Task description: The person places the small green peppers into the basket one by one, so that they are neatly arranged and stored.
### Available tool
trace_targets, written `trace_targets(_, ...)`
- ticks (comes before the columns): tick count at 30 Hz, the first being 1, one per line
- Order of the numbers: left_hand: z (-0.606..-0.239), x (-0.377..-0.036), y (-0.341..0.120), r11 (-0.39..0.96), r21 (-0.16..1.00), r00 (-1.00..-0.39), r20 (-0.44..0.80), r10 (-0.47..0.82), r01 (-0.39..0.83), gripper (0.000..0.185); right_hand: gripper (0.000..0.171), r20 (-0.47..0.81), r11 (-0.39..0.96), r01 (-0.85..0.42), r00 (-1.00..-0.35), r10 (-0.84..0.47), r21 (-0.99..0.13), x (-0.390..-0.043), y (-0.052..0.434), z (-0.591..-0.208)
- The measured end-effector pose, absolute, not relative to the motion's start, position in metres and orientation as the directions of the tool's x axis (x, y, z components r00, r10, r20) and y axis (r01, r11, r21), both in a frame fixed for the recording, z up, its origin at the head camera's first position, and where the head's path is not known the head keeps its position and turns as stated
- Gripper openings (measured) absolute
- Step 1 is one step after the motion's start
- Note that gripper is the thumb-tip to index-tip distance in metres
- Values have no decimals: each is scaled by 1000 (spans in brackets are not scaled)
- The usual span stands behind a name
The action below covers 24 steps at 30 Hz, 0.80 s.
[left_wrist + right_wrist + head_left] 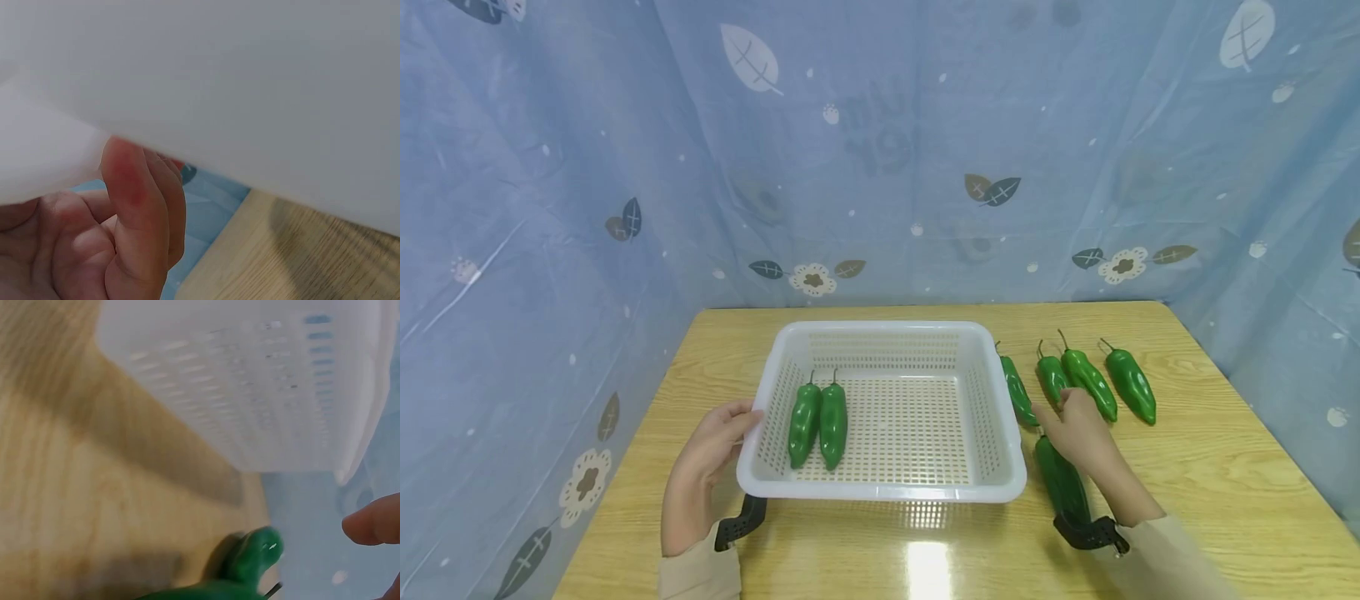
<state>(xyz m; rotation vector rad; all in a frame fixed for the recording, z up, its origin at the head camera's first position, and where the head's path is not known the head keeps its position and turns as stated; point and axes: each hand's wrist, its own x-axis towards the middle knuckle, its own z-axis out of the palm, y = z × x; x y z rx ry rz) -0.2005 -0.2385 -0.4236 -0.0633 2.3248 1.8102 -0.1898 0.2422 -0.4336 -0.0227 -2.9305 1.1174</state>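
My left hand point(713, 446) grips the left rim of a white plastic basket point(880, 492); in the left wrist view its bent fingers point(134, 206) hook beneath the rim. Two green peppers point(806, 423) lie side by side in the basket's left part. To the right of the basket, my right hand point(1078, 429) hovers among several green peppers on the table. One long green pepper point(1062, 479) lies under that hand and wrist. A fingertip point(369, 522) of the right hand shows apart from the green pepper point(253, 553) in the right wrist view.
Past the right hand lie more green peppers point(1131, 383), stems pointing away. A slim one point(1017, 390) lies close to the basket's right wall. The wooden table point(820, 554) ends at a blue patterned curtain point(880, 167) behind and at both sides.
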Motion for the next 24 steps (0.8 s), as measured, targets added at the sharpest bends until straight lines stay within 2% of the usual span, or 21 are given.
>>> trace_targets(8, -423, -200, -238, 244, 958, -981, -175, 88, -149, 41, 67, -68, 737, 92, -996, 63, -670, -175, 247, -448)
trace_targets(14, -423, -201, -237, 231, 961, -979, -181, 96, -155, 41, 37, -44, 728, 93, -995, 86, -679, -166, 248, -457)
trace_targets(18, -423, -200, -238, 230, 962, -979, -174, 108, -146, 42, 31, -67, 715, 110, -994, 89, -691, -161, 248, -462)
trace_targets(20, -424, -200, -238, 234, 962, -979, -169, 117, -138, 42, 37, -85, 717, 124, -992, 90, -686, -158, 248, -464)
trace_targets(24, -424, -199, -240, 235, 962, -978, -171, 124, -139, 42, 66, -106, 746, 132, -991, 83, -652, -152, 248, -466)
